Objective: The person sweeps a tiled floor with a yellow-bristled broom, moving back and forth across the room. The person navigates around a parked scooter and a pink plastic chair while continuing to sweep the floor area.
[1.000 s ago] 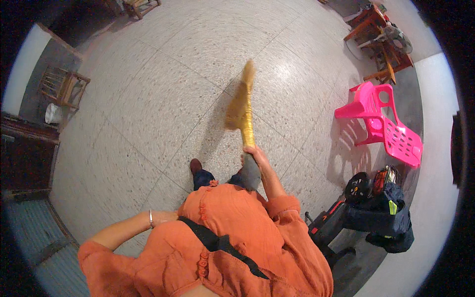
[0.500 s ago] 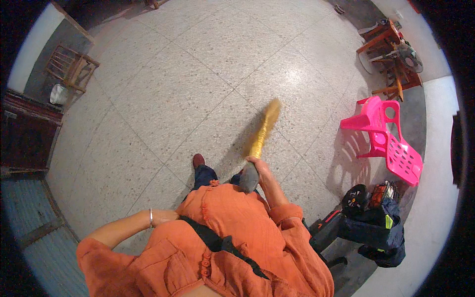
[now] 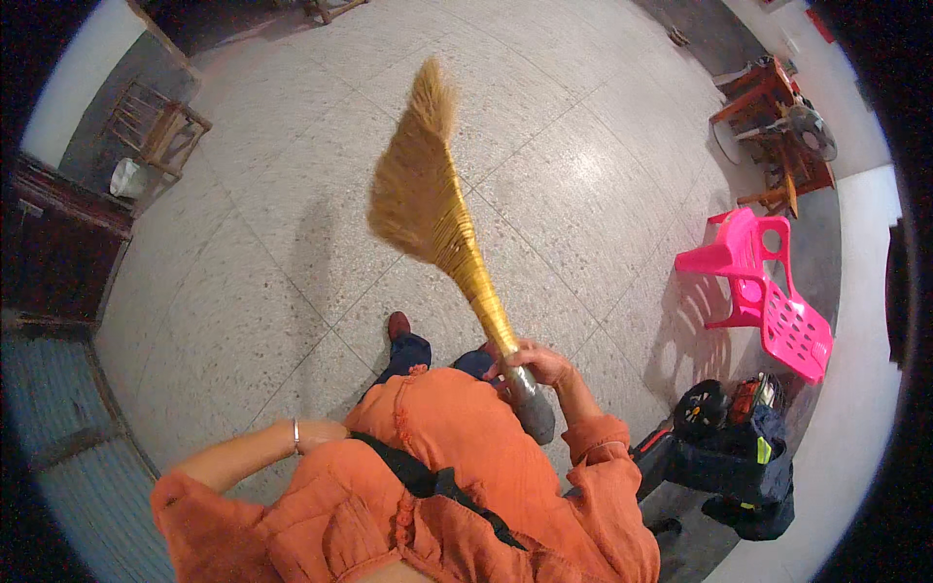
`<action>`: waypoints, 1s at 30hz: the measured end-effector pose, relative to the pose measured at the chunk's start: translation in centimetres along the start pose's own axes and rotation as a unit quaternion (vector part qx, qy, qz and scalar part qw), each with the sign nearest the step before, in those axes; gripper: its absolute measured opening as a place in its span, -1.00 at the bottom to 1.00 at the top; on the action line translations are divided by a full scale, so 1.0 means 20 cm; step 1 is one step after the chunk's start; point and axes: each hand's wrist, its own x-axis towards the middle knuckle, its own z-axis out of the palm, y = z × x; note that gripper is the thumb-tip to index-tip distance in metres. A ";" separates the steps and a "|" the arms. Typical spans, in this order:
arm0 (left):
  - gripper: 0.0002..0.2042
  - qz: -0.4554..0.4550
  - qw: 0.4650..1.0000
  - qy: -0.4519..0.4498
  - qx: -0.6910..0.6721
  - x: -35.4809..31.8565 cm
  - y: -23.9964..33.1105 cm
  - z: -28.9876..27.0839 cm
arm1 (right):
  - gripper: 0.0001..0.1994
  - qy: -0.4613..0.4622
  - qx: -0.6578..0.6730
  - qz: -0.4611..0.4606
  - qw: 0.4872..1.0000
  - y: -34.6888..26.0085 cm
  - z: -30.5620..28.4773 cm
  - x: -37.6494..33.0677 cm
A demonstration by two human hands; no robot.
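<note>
Broom (image 3: 455,228) in right hand (image 3: 540,363), pink chair (image 3: 743,255) and dark bag (image 3: 729,471) at right

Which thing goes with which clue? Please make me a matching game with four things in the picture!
Things:
1. broom
2. plastic chair
3. bracelet
4. shirt

Clues:
A. orange
B. silver-coloured
C. held in the right hand
D. bright pink

Right pairs: 1-C, 2-D, 3-B, 4-A
</note>
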 end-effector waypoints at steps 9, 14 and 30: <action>-0.58 -0.048 0.997 0.024 -0.048 -0.20 -0.04 0.09 | -0.68 0.053 -0.266 0.143 0.952 0.03 0.32 0.77; -0.60 -0.076 0.994 0.038 -0.066 -0.26 -0.05 0.05 | -0.62 -0.010 -0.451 0.122 0.884 0.05 0.38 0.96; -0.72 -0.055 0.976 0.180 -0.108 0.26 0.02 0.17 | -0.66 0.210 -0.427 0.114 0.872 -0.40 -0.60 0.65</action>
